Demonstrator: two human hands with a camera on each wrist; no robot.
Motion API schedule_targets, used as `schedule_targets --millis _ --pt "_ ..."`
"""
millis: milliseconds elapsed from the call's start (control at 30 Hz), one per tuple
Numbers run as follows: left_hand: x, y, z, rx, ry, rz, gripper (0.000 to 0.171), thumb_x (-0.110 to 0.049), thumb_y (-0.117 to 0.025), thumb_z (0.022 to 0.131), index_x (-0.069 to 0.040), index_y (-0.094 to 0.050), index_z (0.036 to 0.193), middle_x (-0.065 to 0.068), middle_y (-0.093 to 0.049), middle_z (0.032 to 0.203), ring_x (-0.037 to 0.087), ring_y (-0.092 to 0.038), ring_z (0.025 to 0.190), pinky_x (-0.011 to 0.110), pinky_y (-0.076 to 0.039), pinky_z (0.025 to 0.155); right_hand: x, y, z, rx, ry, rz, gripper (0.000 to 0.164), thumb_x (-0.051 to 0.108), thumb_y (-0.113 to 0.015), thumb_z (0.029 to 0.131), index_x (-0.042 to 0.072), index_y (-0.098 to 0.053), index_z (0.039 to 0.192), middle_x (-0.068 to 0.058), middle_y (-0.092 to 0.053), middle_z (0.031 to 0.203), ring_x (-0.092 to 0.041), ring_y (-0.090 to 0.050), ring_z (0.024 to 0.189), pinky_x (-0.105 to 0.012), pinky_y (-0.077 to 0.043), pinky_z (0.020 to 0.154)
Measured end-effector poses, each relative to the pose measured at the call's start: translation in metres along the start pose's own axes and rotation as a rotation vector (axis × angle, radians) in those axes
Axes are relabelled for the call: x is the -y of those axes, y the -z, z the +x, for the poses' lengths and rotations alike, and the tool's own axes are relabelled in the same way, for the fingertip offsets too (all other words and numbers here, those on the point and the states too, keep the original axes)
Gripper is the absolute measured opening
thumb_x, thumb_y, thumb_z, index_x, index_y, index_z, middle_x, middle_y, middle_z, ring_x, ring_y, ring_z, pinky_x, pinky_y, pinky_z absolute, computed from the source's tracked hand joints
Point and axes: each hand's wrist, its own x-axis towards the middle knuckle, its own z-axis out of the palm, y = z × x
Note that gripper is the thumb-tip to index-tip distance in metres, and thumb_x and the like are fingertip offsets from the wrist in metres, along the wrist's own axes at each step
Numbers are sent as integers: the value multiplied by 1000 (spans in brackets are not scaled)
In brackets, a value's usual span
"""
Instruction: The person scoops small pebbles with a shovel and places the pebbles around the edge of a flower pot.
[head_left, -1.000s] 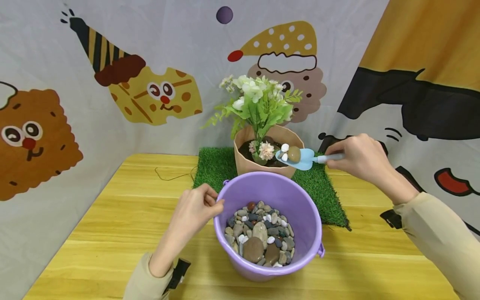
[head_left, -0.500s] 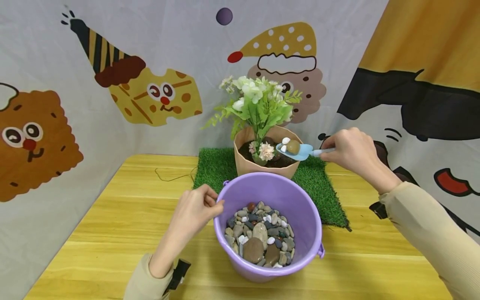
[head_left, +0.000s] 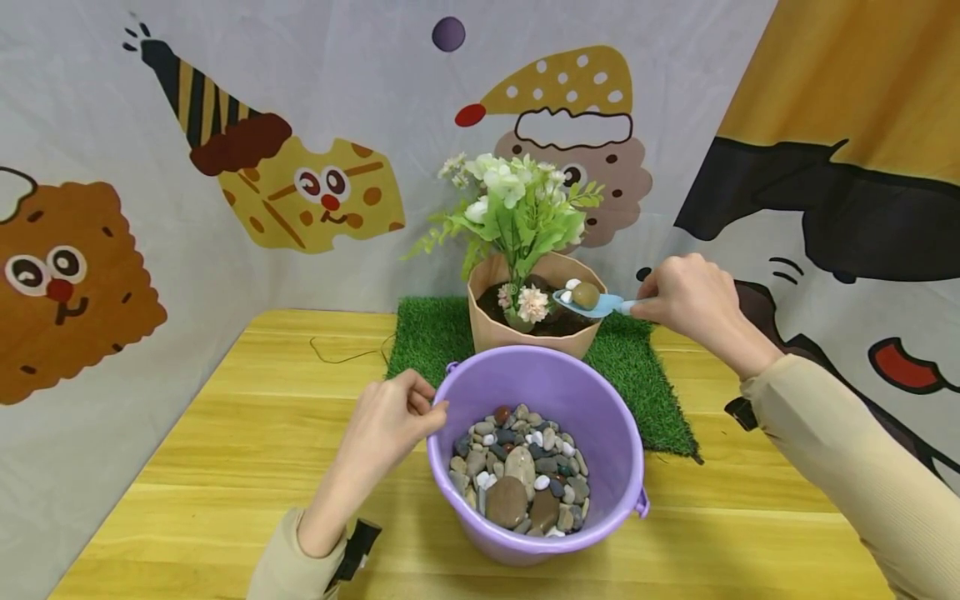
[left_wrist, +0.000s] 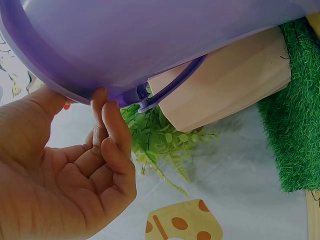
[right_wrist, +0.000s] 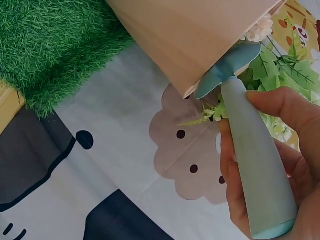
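Head view: right hand (head_left: 688, 292), gripping the scoop (head_left: 606, 307), has shifted left; its stones (head_left: 585, 295) now ride over the pot (head_left: 498, 335), ahead and right of the left hand (head_left: 393, 412), which pinches the bucket (head_left: 592, 396) rim; load untipped, so the transfer looks unfinished.

Left sleeve (head_left: 288, 562): pale beige, plain, cut off by the near edge of view. A black wrist piece (head_left: 357, 550) is worn just right of the cuff, blocky, marked by a small light patch. Right sleeve (head_left: 840, 454): similar beige, shown over a longer stretch, lightly creased. A second black piece (head_left: 742, 413) is seen beside its cuff, partly hidden. Left hand (head_left: 393, 414) and right hand (head_left: 692, 292) are left bare.
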Motion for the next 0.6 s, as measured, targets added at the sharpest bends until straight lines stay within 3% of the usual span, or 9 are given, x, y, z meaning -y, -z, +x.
schedule_targets --millis 467,600 --pt "0 0 -1 6 3 -15 15 -7 -69 73 0 -66 86 6 -68 71 10 -63 61 17 -52 53 9 4 7 25 -34 -24 15 25 -71 75 11 -75 71 -2 -61 56 -21 -52 50 -32 -36 38" --pt "0 0 -1 1 -1 -16 15 -7 -69 73 0 -66 86 6 -69 71 10 -63 62 17 -53 53 13 6 11 42 -38 -40 14 24 -72 75 10 -75 73 -4 -64 60 -22 -53 52 -33 -37 39"
